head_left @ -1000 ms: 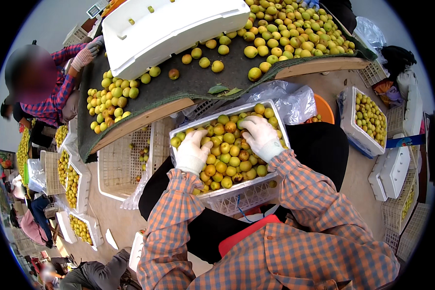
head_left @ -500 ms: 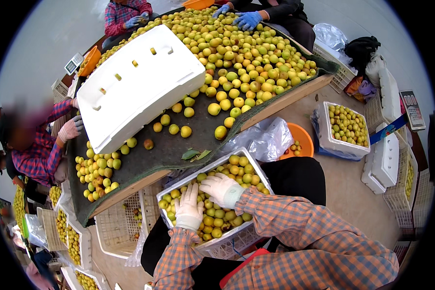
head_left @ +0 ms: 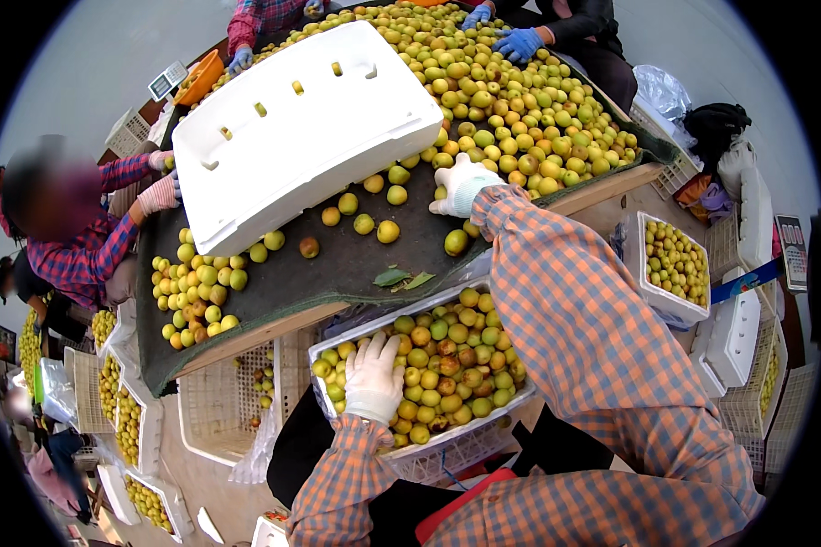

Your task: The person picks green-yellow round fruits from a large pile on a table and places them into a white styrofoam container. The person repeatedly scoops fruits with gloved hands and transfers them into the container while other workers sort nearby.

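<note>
A white foam box full of round yellow-green, plum-like fruits, some blushed red, stands in front of me at the table's near edge. My left hand, in a white glove, lies flat on the fruits at the box's left side, fingers stretched out. My gloved right hand reaches over the dark-covered table to the near edge of the big fruit heap. Its thumb and forefinger stand apart, with a fruit showing between them; the other fingers are partly hidden.
A large white foam lid lies across the table, held at its left end by a co-worker's gloved hands. Another person's blue gloves are at the heap. A filled foam box stands right; an open plastic crate stands left below the table.
My right hand has left the fruits in the box and stretched forward to the table heap. My left hand remains on the box's fruits. The view has shifted slightly.
</note>
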Demonstrator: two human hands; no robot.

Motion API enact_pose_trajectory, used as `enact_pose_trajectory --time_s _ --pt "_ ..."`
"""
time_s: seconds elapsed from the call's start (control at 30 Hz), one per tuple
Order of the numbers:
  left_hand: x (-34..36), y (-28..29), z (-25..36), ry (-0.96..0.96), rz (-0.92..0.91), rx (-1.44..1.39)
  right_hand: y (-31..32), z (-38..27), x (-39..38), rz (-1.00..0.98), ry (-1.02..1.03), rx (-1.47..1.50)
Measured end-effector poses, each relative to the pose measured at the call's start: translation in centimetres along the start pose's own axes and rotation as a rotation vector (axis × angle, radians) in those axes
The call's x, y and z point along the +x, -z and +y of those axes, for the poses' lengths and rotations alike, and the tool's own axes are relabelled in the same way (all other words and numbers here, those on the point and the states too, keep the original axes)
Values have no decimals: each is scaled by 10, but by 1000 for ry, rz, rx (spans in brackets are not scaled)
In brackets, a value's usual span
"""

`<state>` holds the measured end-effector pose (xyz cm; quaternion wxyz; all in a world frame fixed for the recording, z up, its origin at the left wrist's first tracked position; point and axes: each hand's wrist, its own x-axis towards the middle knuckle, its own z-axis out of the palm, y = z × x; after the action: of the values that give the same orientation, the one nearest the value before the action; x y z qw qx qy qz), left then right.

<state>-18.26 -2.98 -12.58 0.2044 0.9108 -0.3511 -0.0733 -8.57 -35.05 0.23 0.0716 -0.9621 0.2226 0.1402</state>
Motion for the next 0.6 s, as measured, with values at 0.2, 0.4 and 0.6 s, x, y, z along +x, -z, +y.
enact_pose_trajectory --time_s 0.2,0.4,0.6 --pt "0 10 -2 32 96 -7 -14 6 -1 211 123 262" --pt "-1 21 -3 50 131 -31 -2 7 -93 -585 478 2277" --pt "-4 21 -3 32 192 -65 -27 -21 -160 -1002 499 2522"
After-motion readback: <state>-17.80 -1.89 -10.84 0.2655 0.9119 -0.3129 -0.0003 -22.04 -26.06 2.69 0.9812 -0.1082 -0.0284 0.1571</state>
